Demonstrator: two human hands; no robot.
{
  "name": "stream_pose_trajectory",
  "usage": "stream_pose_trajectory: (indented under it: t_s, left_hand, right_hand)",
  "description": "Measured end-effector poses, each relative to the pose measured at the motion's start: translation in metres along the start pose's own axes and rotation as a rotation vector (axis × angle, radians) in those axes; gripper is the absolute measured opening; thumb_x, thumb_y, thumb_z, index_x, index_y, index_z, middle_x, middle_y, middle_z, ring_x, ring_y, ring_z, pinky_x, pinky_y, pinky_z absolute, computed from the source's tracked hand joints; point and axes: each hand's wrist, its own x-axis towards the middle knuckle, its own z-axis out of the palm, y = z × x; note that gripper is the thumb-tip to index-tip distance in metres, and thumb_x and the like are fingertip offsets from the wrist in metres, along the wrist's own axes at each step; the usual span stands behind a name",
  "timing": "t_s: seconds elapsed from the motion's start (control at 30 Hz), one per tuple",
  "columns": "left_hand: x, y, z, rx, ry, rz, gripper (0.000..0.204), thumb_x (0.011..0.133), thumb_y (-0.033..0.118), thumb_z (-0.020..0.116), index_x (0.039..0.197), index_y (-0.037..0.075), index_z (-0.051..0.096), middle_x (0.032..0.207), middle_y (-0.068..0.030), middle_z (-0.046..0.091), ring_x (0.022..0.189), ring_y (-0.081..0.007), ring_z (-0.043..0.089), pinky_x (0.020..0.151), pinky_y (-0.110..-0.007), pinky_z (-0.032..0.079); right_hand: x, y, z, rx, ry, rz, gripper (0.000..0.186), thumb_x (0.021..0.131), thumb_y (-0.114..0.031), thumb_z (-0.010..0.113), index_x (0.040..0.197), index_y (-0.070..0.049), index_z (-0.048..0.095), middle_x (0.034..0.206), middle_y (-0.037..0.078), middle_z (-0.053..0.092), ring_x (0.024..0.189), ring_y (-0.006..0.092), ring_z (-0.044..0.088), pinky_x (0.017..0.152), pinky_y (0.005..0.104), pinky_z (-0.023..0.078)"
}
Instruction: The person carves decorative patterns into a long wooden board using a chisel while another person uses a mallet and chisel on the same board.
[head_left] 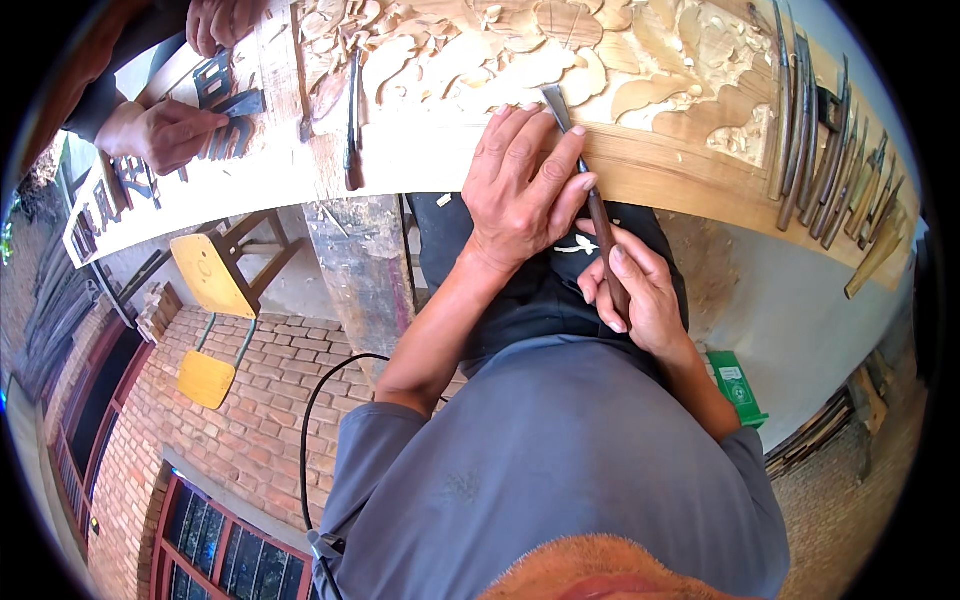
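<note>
1. Brown wood formed the handle of the chisel, which slanted across the near border of the panel, its steel tip beside the carving.
2. The right hand had its grip closed round the handle. The left hand had fingertips on the wood, thumb and forefinger by the shank; whether that grip pinched the steel, I could not tell.
3. To my eye, paring well called for push from the right and braking from the left, fingers kept behind the edge.
4. Thin, shallow cuts seemed wisest; a steep blade might have dug in.
5. I counted one panel, one chisel in hand, one loose tool to its left, one yellow chair, one green box.
6. Two co-worker's hands showed top left, one on a dark blade. Over a dozen tools lay far right, overlapping too much for exact counting.
</note>
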Motion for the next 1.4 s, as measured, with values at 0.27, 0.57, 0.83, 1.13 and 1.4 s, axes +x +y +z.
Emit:
stream_pose_trajectory:
  t_s: [0.27,0.57,0.83,1.13,1.4]
  left_hand:
    - [-0.007,-0.001,0.002,0.078,0.011,-0.010,0.045,0.095,0.035,0.085,0.131,0.009,0.082,0.138,-0.0204,0.073,0.128,-0.0411,0.071,0.116,-0.057,0.054]
    - [-0.005,0.000,0.004,0.115,0.021,-0.007,0.043,0.096,0.031,0.085,0.128,0.002,0.082,0.136,-0.0203,0.077,0.129,-0.0389,0.073,0.118,-0.055,0.054]
    - [-0.004,0.002,0.004,0.123,0.027,-0.033,0.041,0.094,0.027,0.086,0.126,0.002,0.083,0.133,-0.0177,0.079,0.128,-0.0372,0.073,0.118,-0.054,0.054]
    - [-0.002,0.002,0.005,0.099,0.053,-0.048,0.042,0.092,0.027,0.087,0.125,0.002,0.083,0.131,-0.0171,0.080,0.126,-0.0370,0.074,0.117,-0.054,0.054]
    - [0.002,0.003,0.006,0.105,0.037,-0.071,0.042,0.094,0.028,0.085,0.126,0.002,0.083,0.132,-0.0171,0.079,0.128,-0.0371,0.073,0.115,-0.053,0.055]
  right_hand:
    - [-0.002,-0.006,-0.004,-0.178,0.102,-0.025,0.046,0.121,-0.024,0.053,0.161,-0.001,0.056,0.083,0.008,0.068,0.052,0.0039,0.051,0.048,0.0199,0.040]
    - [0.001,-0.008,-0.001,-0.219,0.137,-0.016,0.044,0.120,-0.022,0.055,0.160,-0.001,0.059,0.080,0.005,0.065,0.053,0.0029,0.050,0.046,0.0199,0.040]
    - [0.003,-0.014,0.002,-0.248,0.159,-0.001,0.044,0.120,-0.021,0.055,0.158,-0.001,0.060,0.076,0.003,0.063,0.052,0.0023,0.047,0.046,0.0202,0.039]
    - [0.000,-0.022,0.006,-0.252,0.173,0.025,0.044,0.120,-0.023,0.055,0.157,-0.001,0.062,0.075,0.002,0.060,0.052,0.0014,0.044,0.047,0.0201,0.038]
    - [0.005,-0.024,0.007,-0.244,0.181,0.032,0.044,0.120,-0.024,0.055,0.156,-0.001,0.062,0.075,0.002,0.061,0.052,0.0016,0.044,0.047,0.0202,0.037]
